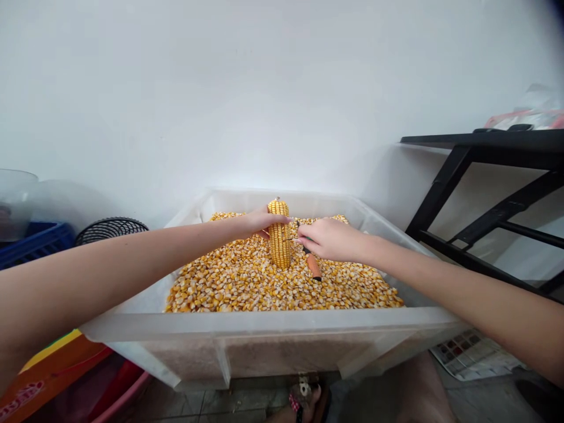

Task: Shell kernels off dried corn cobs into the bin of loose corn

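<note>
Wall, white and plain, fills the background. One black metal table (489, 144) stands at right. One translucent plastic bin (273, 338) sits low in front of me, its floor covered by loose corn kernels (247, 282), too many to count. One blue crate (37, 241) and one black wire fan guard (110, 228) lie at left; one red-orange bag (53, 376) sits lower left. One corn cob (279, 234) stands upright on the kernels. My left hand (259, 222) grasps the cob near its top. My right hand (328, 238) is clenched around one orange-handled tool (312, 264), its tip against the cob.
</note>
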`<move>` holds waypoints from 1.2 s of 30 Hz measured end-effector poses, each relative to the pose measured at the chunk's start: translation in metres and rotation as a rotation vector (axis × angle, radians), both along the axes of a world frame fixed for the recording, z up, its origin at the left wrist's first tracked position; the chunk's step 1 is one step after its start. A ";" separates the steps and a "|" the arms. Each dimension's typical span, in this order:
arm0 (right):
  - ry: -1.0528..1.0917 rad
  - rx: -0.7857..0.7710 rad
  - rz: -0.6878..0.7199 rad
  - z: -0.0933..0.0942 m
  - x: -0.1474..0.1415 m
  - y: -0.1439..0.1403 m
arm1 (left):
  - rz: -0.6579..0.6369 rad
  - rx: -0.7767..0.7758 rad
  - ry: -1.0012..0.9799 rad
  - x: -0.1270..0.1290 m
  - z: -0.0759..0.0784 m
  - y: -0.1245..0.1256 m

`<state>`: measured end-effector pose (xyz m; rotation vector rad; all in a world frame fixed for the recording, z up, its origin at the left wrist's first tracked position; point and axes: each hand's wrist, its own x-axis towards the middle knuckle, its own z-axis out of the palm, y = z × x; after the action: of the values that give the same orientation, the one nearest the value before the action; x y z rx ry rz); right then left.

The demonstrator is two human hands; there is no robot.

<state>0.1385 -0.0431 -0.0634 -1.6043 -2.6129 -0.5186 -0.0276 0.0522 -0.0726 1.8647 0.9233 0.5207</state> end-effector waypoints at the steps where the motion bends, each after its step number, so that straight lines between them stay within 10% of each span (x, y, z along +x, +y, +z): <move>1: -0.007 0.005 0.002 0.000 0.000 0.000 | 0.000 -0.003 -0.003 0.000 -0.001 0.001; 14: -0.038 0.028 -0.050 -0.015 -0.007 0.004 | 0.005 -0.001 -0.029 0.003 -0.003 0.002; 25: 0.240 -0.220 0.078 0.010 0.012 0.008 | -0.076 0.447 0.057 0.012 0.003 -0.018; 36: 0.189 -0.209 0.071 0.016 0.009 0.003 | -0.056 0.185 0.097 0.006 0.010 -0.016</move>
<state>0.1474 -0.0401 -0.0471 -1.5195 -2.6396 -0.0868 -0.0211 0.0358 -0.0630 2.0925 0.9094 0.4987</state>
